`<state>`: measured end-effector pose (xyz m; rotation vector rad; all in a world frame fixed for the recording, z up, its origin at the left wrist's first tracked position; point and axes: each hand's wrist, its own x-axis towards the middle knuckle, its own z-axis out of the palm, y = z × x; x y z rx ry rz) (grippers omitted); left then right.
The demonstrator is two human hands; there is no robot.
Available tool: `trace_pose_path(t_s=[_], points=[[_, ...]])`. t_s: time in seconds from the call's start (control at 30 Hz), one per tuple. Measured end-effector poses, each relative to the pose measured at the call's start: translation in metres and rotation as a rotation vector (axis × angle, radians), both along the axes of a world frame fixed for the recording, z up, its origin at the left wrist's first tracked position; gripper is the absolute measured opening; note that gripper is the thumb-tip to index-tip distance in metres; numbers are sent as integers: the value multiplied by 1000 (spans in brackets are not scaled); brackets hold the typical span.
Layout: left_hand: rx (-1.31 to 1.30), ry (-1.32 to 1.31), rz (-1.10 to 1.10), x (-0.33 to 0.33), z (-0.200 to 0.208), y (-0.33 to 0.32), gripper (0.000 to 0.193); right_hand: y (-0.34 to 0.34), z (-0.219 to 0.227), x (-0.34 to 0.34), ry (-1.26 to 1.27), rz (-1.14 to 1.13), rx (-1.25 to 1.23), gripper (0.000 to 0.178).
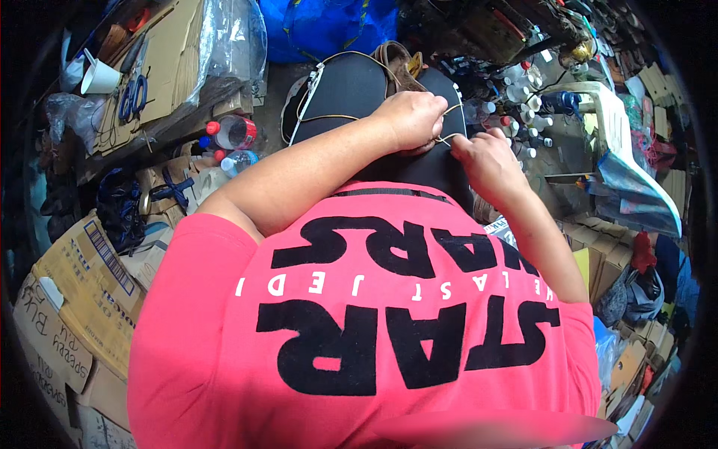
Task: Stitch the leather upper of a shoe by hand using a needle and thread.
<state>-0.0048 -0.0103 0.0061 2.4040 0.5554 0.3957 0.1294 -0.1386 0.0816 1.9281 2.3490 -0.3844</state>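
Note:
A thin tan cord (329, 117) runs in loose loops across my dark-clothed lap. My left hand (411, 122) is closed, with the cord coming out at its fingers. Close by on its right, my right hand (488, 161) pinches the cord, and a short stretch crosses the small gap between the two hands. Just beyond my left hand, between my knees, lies a brown leather piece (407, 77), perhaps part of a shoe. My left hand and forearm hide its near part, so I cannot tell whether that hand grips it too.
Flat cardboard sheets (168, 75) with blue-handled scissors (133, 99) and a white cup (100, 77) are at the far left. A red-labelled bottle (233, 133) stands left of my knees. Several bottles (523, 93) and a white plastic chair (613, 123) are at right. A blue bag (329, 26) lies ahead.

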Motion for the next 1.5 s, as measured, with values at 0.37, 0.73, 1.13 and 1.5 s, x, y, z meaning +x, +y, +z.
trace_pose_path(t_s=[0.37, 0.73, 1.13, 1.5], points=[[-331, 273, -300, -4, 18, 37, 27, 28, 17, -18, -106, 16, -30, 21], [-237, 79, 50, -5, 6, -2, 16, 16, 1, -2, -92, 21, -86, 9], [-134, -54, -285, -27, 16, 49, 12, 29, 12, -5, -7, -65, -70, 19], [-102, -16, -333, -11, 24, 52, 16, 36, 11, 1, 402, -368, -58, 16]])
